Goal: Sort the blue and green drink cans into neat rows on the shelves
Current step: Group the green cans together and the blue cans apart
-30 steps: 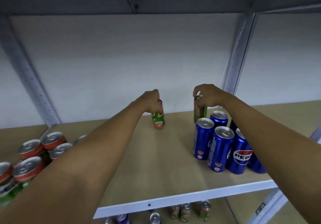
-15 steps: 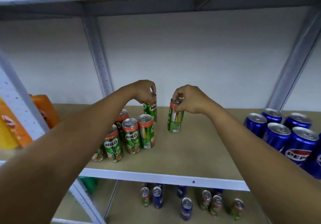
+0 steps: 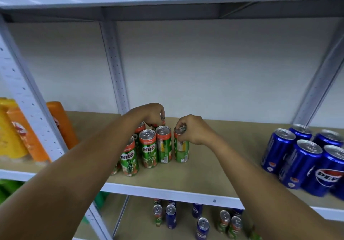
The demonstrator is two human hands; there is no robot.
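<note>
Several green Milo cans stand in a cluster at the left of the middle shelf. My right hand grips the top of a green can that stands on the board at the right end of the front row. My left hand holds the top of another green can in the back row, mostly hidden behind the front cans. Several blue Pepsi cans stand grouped at the right of the same shelf.
Orange and yellow packs fill the bay to the left, beyond a white upright post. Mixed blue and green cans stand on the lower shelf. Bare board lies between the green and blue groups. A shelf runs close overhead.
Both hands carried their green cans left from beside the blue cans and lowered them onto the shelf at the green cluster. The view swung left and closer.
</note>
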